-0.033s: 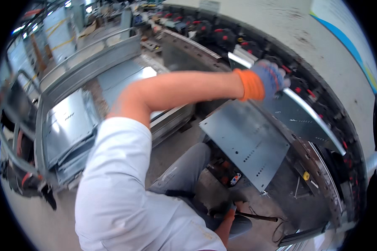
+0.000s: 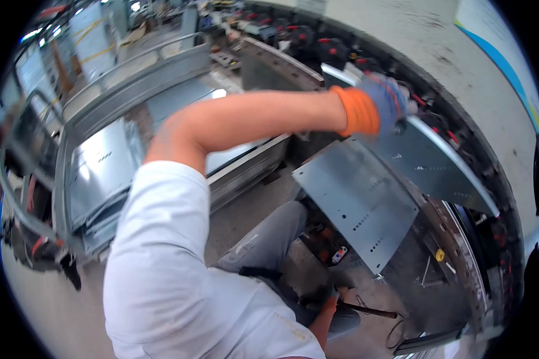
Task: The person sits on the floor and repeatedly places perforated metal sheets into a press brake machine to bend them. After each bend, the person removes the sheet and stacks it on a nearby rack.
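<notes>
My left hand [image 2: 384, 106], in a blue-grey glove with an orange cuff, is closed on the bright upper edge of a grey sheet metal panel [image 2: 443, 173]. That panel stands tilted along the machine, its edge slanting down to the right. In front of it lies a flat sheet metal panel [image 2: 356, 203] with small holes, jutting out over the near edge of the machine bed. Low in the view my right hand [image 2: 330, 299], partly in shadow, is closed around a dark rod [image 2: 371, 310] that points right. Its individual fingers are hard to make out.
A metal-sided cart [image 2: 135, 75] on the left holds stacked sheets [image 2: 105, 161]. Dark fittings with red parts [image 2: 332, 51] line the machine's back, before a pale wall [image 2: 395, 30]. A yellow item [image 2: 439, 255] lies on the bed. A thin cable [image 2: 395, 335] curls low on the right.
The whole view has shifted slightly. The held panel's far left end has moved a little up and left, with my left hand still on its edge. The flat panel and right hand look unchanged.
</notes>
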The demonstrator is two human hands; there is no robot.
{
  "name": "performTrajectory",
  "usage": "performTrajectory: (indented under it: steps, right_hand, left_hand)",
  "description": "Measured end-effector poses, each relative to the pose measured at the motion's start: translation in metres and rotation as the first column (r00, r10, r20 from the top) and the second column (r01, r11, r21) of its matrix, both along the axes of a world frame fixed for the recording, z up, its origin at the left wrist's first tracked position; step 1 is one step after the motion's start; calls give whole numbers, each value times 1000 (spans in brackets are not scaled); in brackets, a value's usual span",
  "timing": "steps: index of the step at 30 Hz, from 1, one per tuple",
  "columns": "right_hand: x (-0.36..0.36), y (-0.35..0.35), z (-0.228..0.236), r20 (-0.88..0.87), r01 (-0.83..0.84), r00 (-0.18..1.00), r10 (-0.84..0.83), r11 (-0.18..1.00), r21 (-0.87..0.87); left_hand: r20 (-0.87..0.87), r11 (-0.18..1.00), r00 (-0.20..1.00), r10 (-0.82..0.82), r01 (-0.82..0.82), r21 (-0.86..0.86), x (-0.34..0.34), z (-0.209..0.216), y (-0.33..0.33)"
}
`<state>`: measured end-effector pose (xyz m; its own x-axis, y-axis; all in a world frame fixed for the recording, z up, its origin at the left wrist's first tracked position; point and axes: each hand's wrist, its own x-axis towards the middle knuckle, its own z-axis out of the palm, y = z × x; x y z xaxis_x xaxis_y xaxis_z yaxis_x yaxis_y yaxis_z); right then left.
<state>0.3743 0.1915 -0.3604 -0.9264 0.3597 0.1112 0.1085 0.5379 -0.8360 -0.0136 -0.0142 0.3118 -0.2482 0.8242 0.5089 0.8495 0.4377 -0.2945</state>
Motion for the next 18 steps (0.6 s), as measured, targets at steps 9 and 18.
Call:
performTrajectory:
  steps: [9, 18]
  right_hand:
    - [-68, -33, 31, 457, 419, 888, -57, 514, -749]
    - [-102, -52, 0, 611, 459, 784, 113, 558, -692]
  left_hand:
    - [77, 759, 810, 581, -573, 310, 45, 22, -348]
    - [289, 101, 149, 946, -979, 175, 60, 9, -597]
